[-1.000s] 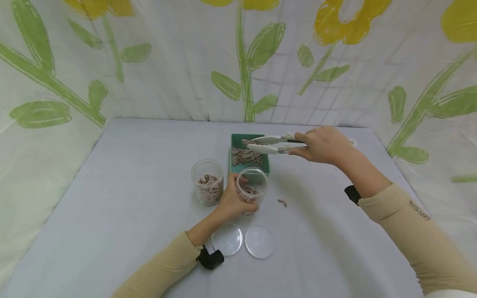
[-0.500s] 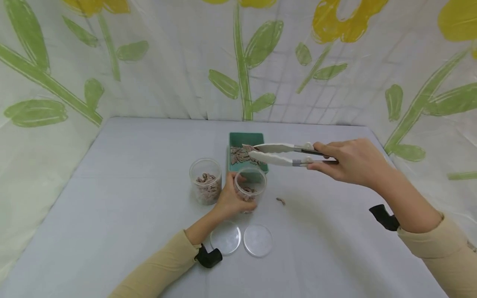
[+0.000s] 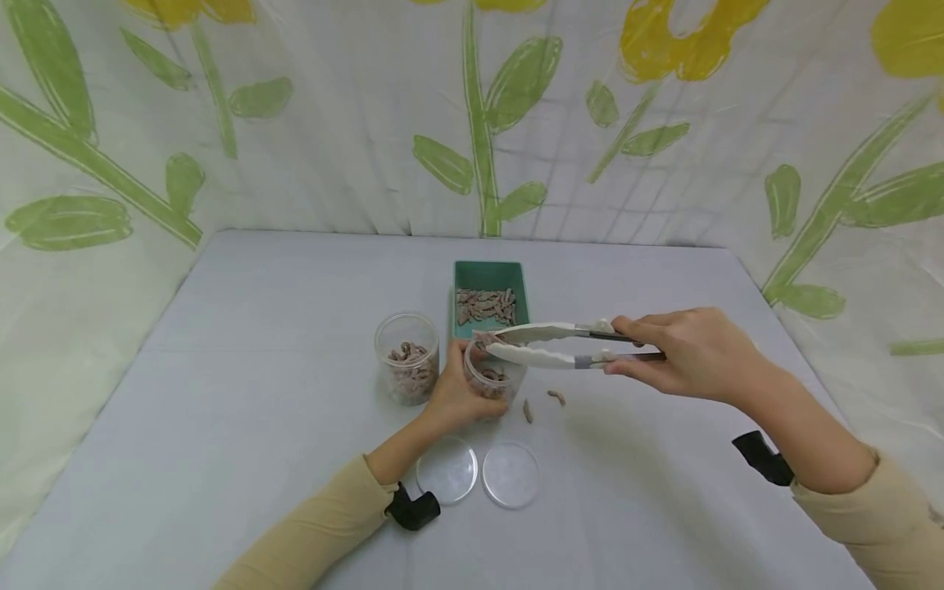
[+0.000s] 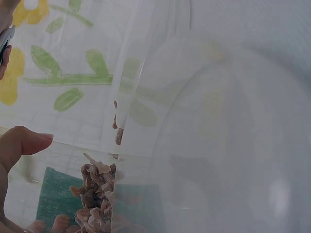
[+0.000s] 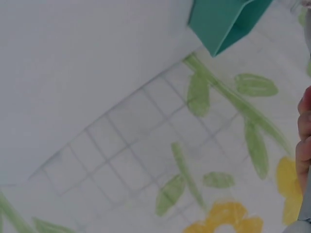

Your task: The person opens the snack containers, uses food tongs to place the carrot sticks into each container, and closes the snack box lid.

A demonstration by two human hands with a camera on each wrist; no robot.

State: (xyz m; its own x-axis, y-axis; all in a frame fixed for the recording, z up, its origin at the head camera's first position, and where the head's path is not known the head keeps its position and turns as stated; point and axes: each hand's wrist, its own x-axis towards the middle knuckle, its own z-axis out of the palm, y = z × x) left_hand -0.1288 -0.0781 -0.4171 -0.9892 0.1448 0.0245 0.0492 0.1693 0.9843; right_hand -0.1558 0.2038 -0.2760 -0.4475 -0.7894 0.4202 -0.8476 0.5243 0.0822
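Observation:
My left hand [image 3: 459, 397] is wrapped round a clear round jar [image 3: 509, 377] that has some brownish, wrinkled strips in its bottom. In my right hand [image 3: 693, 352] is a pair of tongs [image 3: 546, 346] with pale tips, which stand over this jar's mouth with a few strips between them. Behind the jar, a green tray [image 3: 490, 274] holds more of the strips [image 3: 485, 306]. To the left stands a second clear jar [image 3: 408, 360], fuller of the same strips. The left wrist view shows my left thumb [image 4: 34, 141] beside the clear wall.
Two clear round lids, a left lid [image 3: 447, 471] and a right lid [image 3: 510, 477], lie in front of the jars. Right of the held jar, two loose strips, one nearer [image 3: 527, 411] and one farther [image 3: 556, 397], lie on the pale tablecloth [image 3: 258, 369].
The tongs have come from over the tray toward me, to the held jar's mouth, carrying strips. A second loose strip now lies on the cloth. My left hand stays in place.

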